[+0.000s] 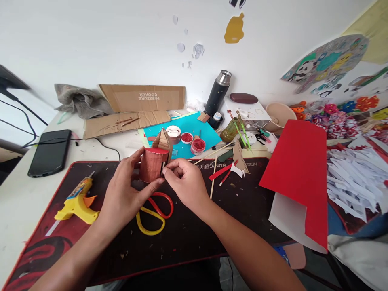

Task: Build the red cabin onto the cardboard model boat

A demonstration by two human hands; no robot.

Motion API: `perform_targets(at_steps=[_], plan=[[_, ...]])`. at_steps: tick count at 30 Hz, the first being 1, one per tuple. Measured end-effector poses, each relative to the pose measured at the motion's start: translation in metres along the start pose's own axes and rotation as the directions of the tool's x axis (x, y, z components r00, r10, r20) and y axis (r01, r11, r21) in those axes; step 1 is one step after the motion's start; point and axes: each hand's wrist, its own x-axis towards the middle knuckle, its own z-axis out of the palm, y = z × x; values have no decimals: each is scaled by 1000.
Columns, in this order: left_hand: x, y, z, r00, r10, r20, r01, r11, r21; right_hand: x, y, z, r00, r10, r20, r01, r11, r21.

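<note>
Landmark: black desk mat with red edging (230, 230), lying on the pale surface (18, 194). Curved reddish-brown painted cardboard piece (150, 167) held upright above the mat's rear part. Left hand (123, 192) – grip clamped around it, fingers and thumb on opposite sides. Right hand (188, 182) – thumb and forefinger together at a narrow pale strip on the piece's side; cannot tell whether the strip is pinched or only pressed.

Progress, as judged: curved wall formed and coloured, red top on. Pointed corrugated part (163, 139) beside the top remains bare brown, so colouring looks partial; side detail seems unfinished.

On the mat: yellow hot glue gun (78, 205) at left, red-and-yellow scissor handles (171, 207) near the middle. Behind the mat: open pot of red paint (198, 146) on a bright blue sheet (151, 131). Large red paper sheet (298, 161) at the mat's right end
</note>
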Motion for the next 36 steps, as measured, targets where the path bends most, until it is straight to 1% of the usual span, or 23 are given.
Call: perform_targets(at_steps=[6,17,20,22,25,27,32,34,36], plan=[[-1,0,1,1000,16,-23,-15,1000,22,1,1,0,1000,6,1,-6,1000,-6],[-2,0,1,999,46,-26,-44,997,63,1,3,2,1000,23,-4,-23,999,23],[-1,0,-1,1000,21,-20,-20,999,48,2,3,2,1000,19,4,-19,999,39],[2,1,-4,999,-35,-11,35,999,12,1,2,2,1000,13,7,-14,998,59],[9,5,-11,987,-154,36,157,983,-98,-1,1,1,1000,18,-5,-18,993,116],[14,6,-17,976,-205,79,216,960,-179,-2,1,1,999,30,-14,-28,986,163],[25,5,-31,956,-220,195,273,910,-313,-4,5,-5,999,46,-19,-40,969,244],[29,6,-37,940,-223,259,302,896,-325,-6,9,-9,998,53,-28,-43,959,280],[33,8,-43,926,-221,307,315,900,-301,-8,12,-14,997,65,-46,-47,948,314]])
